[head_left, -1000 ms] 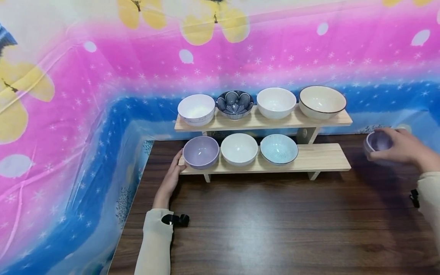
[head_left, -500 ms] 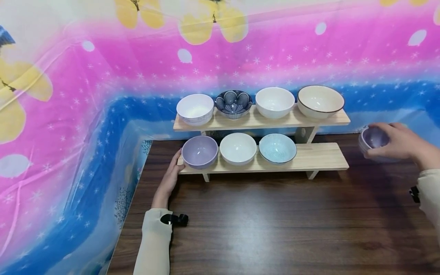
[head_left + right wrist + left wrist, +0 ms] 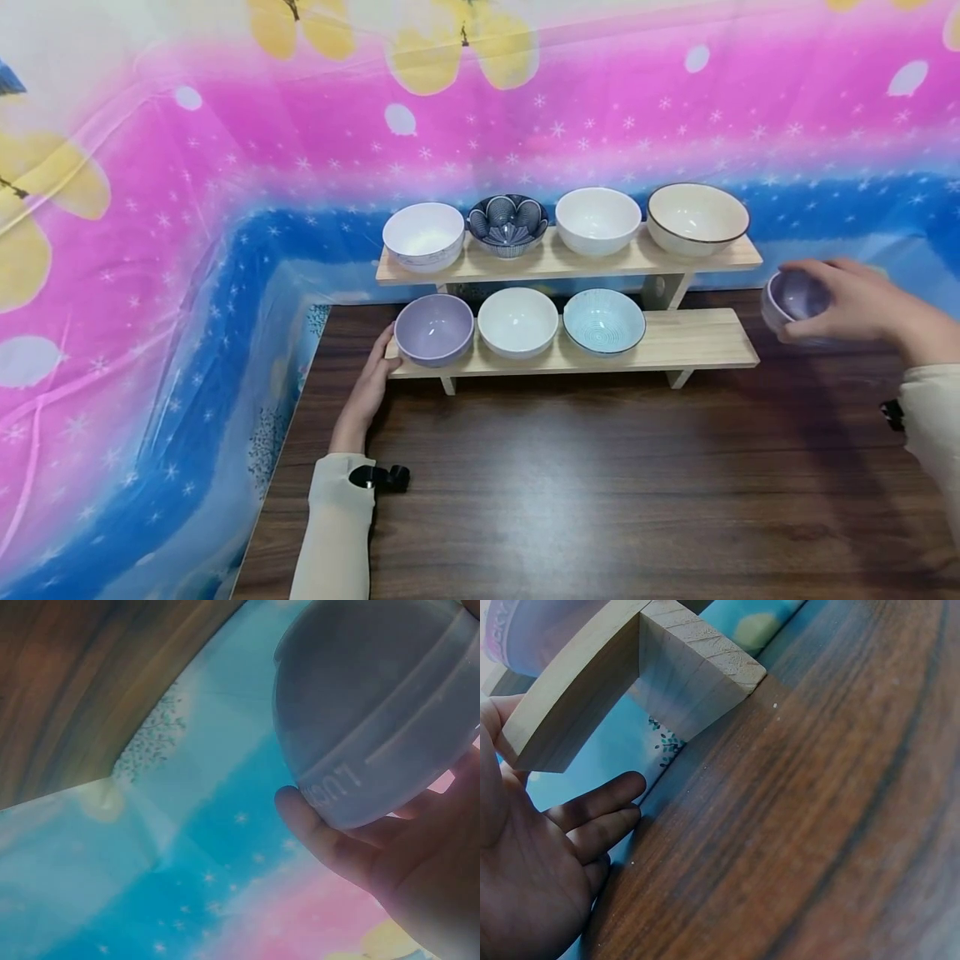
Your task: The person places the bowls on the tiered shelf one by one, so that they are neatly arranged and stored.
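In the head view, a two-tier wooden shelf stands on the table. Its lower board carries a purple bowl at the left, a white bowl and a light blue bowl; bare wood shows right of these. My left hand holds the lower board's left end, thumb near the purple bowl; in the left wrist view several fingers extend below the board. My right hand grips another purple bowl by its side, right of the shelf. Raised lettering shows on this held bowl in the right wrist view.
On the upper board stand a white bowl with a thin pattern, a dark patterned bowl, a plain white bowl and a cream bowl with a dark rim. A colourful cloth hangs behind the brown table.
My right hand has moved left with the purple bowl, closer to the shelf's right end. The left hand keeps its place at the board, and the view has shifted slightly.
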`<state>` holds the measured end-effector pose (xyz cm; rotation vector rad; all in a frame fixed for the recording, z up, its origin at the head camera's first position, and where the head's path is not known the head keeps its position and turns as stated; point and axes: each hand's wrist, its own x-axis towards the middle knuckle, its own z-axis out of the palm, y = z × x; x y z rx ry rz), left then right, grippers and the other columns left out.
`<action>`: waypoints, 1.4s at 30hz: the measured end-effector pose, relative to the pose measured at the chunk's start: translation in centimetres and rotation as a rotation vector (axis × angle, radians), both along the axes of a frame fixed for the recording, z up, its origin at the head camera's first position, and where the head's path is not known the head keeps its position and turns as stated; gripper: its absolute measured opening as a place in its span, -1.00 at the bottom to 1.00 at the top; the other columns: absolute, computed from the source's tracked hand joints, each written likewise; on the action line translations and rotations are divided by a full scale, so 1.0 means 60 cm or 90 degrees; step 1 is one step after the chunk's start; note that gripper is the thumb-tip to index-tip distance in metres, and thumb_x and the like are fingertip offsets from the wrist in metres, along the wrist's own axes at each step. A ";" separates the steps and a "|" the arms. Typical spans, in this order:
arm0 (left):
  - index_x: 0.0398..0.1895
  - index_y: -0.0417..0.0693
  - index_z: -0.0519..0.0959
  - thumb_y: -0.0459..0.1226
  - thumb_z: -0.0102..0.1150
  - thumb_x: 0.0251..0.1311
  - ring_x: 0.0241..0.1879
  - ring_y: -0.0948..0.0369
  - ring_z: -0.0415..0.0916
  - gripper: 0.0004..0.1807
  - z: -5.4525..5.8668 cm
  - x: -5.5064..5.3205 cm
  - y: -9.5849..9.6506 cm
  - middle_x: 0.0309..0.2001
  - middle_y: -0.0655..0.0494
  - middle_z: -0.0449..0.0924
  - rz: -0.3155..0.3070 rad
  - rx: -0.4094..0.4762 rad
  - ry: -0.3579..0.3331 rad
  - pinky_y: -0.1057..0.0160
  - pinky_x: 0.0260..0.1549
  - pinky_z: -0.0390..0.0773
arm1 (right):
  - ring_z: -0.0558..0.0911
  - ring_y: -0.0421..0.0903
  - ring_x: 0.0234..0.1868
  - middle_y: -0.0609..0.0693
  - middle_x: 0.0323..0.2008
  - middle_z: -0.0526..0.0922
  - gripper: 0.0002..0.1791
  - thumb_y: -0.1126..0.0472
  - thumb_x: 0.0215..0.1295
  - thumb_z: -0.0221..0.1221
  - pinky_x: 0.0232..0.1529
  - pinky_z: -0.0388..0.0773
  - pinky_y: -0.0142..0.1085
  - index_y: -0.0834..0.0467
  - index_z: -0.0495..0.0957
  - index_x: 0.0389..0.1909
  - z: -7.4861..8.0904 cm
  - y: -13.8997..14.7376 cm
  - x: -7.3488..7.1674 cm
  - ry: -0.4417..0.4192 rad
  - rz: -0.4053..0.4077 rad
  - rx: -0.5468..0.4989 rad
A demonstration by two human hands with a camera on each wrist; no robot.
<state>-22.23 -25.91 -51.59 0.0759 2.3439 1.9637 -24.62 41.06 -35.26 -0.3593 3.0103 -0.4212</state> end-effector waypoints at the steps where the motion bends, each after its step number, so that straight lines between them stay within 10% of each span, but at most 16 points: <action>1: 0.76 0.11 -0.06 -0.24 -0.17 0.49 0.68 -0.06 -0.37 -0.21 0.000 0.000 0.000 0.73 0.01 -0.20 0.000 0.000 0.000 -0.32 0.52 -0.34 | 0.38 0.56 0.16 0.55 0.32 0.27 0.19 -0.05 -0.09 0.64 -0.02 0.40 0.52 0.25 0.25 0.53 0.002 -0.003 0.000 -0.001 0.002 -0.001; 42: 0.76 0.09 -0.06 -0.22 -0.16 0.50 0.69 -0.05 -0.39 -0.22 0.003 -0.002 0.001 0.73 0.02 -0.21 0.001 -0.004 -0.003 -0.33 0.52 -0.34 | 0.45 0.43 0.22 0.45 0.35 0.35 0.11 0.04 -0.19 0.67 0.05 0.46 0.38 0.13 0.40 0.47 0.000 -0.119 0.009 0.033 0.139 -0.048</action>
